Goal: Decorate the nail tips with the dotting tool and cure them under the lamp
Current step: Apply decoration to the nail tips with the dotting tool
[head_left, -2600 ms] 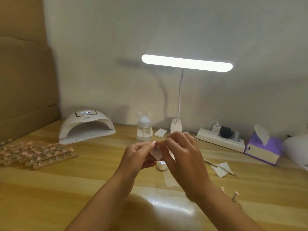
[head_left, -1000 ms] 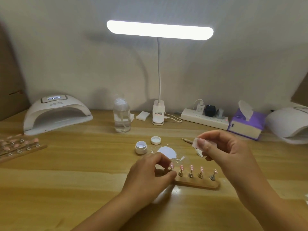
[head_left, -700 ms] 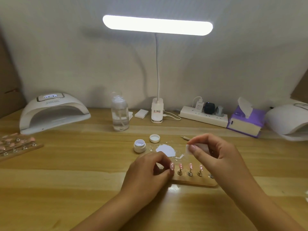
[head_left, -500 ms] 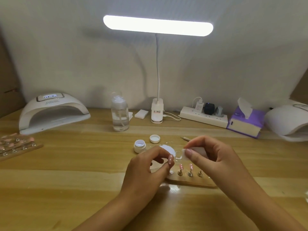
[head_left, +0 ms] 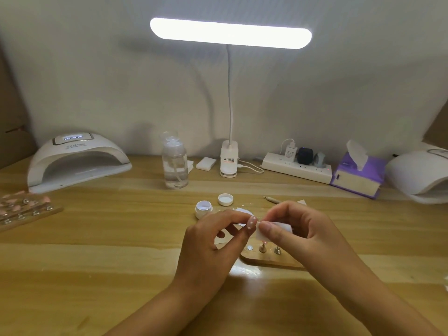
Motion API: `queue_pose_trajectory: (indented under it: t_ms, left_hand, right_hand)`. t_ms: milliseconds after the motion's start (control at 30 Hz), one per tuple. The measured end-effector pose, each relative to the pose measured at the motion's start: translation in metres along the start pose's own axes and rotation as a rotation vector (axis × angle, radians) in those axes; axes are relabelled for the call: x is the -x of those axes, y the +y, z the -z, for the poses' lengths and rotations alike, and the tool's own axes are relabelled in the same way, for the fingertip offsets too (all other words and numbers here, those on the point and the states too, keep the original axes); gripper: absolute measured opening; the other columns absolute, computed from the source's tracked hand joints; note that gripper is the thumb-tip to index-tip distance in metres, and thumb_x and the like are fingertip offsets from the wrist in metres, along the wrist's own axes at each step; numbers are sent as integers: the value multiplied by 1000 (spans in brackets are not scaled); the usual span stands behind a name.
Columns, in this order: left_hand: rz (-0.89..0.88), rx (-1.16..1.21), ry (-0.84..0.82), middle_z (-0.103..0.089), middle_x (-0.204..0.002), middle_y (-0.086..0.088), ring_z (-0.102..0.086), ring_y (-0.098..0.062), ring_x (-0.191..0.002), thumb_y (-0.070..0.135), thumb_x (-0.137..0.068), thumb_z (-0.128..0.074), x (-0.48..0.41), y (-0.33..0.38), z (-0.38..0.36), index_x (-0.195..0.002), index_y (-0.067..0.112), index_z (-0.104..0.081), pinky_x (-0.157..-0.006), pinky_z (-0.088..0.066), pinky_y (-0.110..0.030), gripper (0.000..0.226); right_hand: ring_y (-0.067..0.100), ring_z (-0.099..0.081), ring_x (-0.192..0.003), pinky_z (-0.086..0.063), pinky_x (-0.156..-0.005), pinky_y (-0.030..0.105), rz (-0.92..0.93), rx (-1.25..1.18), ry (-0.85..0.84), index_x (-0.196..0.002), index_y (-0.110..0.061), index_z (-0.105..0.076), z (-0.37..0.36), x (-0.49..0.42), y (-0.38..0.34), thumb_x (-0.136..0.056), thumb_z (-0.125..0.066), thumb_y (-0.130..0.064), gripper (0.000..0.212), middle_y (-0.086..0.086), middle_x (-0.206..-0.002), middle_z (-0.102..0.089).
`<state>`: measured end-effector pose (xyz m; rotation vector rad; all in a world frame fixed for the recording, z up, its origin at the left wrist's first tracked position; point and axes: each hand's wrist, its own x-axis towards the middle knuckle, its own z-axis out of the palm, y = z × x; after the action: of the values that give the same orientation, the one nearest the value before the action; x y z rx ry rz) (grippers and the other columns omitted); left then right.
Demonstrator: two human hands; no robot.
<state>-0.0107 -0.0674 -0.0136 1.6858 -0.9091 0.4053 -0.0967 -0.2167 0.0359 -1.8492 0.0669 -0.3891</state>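
Raised the dotted nail tip point(head_left: 252, 224) off the holder point(head_left: 266, 261) just now, pinching it in left hand point(head_left: 208, 241) fingers beside the white pad point(head_left: 278, 229) pinched in the right hand point(head_left: 305, 236); probably wiping, next reseating gently on the bare peg point(head_left: 249, 247).

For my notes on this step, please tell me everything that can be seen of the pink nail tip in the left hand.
The nail tip is small, oval and pale pink, plastic by its look, with a few white dots on its face. It is off its holder, raised above the wooden stand, face toward the camera. The left hand pinches it from the left side. At its right edge it meets the white pad that the right hand pinches. Its underside is hidden.
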Motion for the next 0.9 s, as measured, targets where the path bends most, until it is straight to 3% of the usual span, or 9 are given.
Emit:
queue_pose_trajectory:
  t_ms: [400, 667, 767, 900]
  left_hand:
    - [-49, -50, 11, -69, -93, 30, -63, -4, -79, 39, -87, -60, 1, 0, 0, -101, 36, -67, -68, -42, -10, 16]
    - [-85, -95, 20, -69, -93, 27, -62, -4, -80, 34, -89, -63, 2, -1, 0, -97, 34, -73, -71, -40, -7, 12]
    - [-102, -120, 21, -69, -93, 27, -62, -2, -81, 33, -89, -63, 2, -1, 0, -97, 34, -73, -73, -39, -6, 13]
    - [-109, -145, 17, -69, -92, 28, -61, -1, -81, 33, -89, -63, 2, -1, 1, -98, 34, -74, -73, -38, -6, 14]
  right_hand:
    - [5, -63, -62, -53, -59, 24, -23, 99, 21, -85, -20, -71, -2, 1, 4, -84, -73, -26, 7, -4, -82, -73]
    - [22, -64, -67, -55, -65, 40, -18, 130, 31, -84, -21, -70, -4, 1, 3, -83, -73, -28, 7, -6, -83, -73]
    - [14, -59, -61, -53, -60, 38, -20, 129, 28, -83, -21, -70, -3, 1, 4, -84, -73, -26, 6, -4, -81, -72]
    - [6, -57, -58, -49, -57, 26, -12, 137, 18, -83, -22, -70, -3, 1, 5, -84, -72, -26, 6, -6, -80, -72]
